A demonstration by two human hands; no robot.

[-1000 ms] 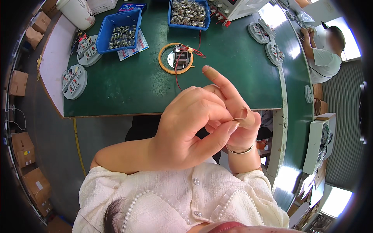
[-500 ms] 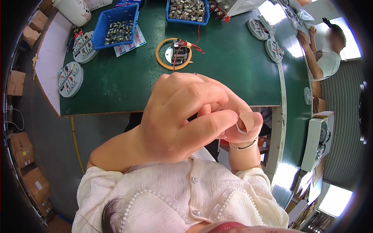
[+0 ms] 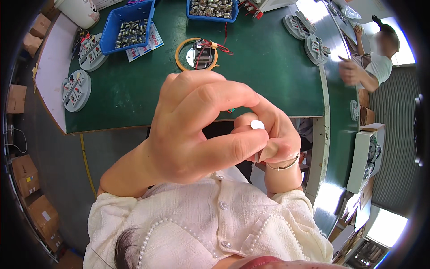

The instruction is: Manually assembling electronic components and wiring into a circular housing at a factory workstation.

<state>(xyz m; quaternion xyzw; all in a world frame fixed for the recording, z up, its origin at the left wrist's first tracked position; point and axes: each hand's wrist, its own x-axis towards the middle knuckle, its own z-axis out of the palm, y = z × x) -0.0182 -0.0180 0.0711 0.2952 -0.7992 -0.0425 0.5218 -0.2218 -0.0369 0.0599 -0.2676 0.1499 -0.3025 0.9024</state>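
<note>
My left hand (image 3: 192, 121) is raised in front of me, its thumb and a finger closed at the tips. By its thumb tip a small white disc (image 3: 257, 124) shows, pinched among the fingertips. Facing it, my right hand (image 3: 284, 132) is curled, its fingertips partly hidden behind the left thumb. A beige strip (image 3: 270, 150) lies at the right thumb; whether it is stuck on or held, I cannot tell. Beyond the hands, on the green table (image 3: 134, 98), an orange ring (image 3: 178, 56) surrounds a dark counter (image 3: 204, 57) with red wires. A small green bit (image 3: 231, 110) peeks out behind my left fingers.
Two blue bins (image 3: 105, 40) (image 3: 212, 19) of small metal parts stand at the back. Grey round bases with fittings lie at left (image 3: 76, 91) and right (image 3: 316, 49). A co-worker (image 3: 378, 69) is at far right. Cardboard boxes (image 3: 26, 175) line the left.
Both hands have turned and shifted slightly; the left moved up and left. The white disc has come into sight between the fingertips. The co-worker's hand has moved down.
</note>
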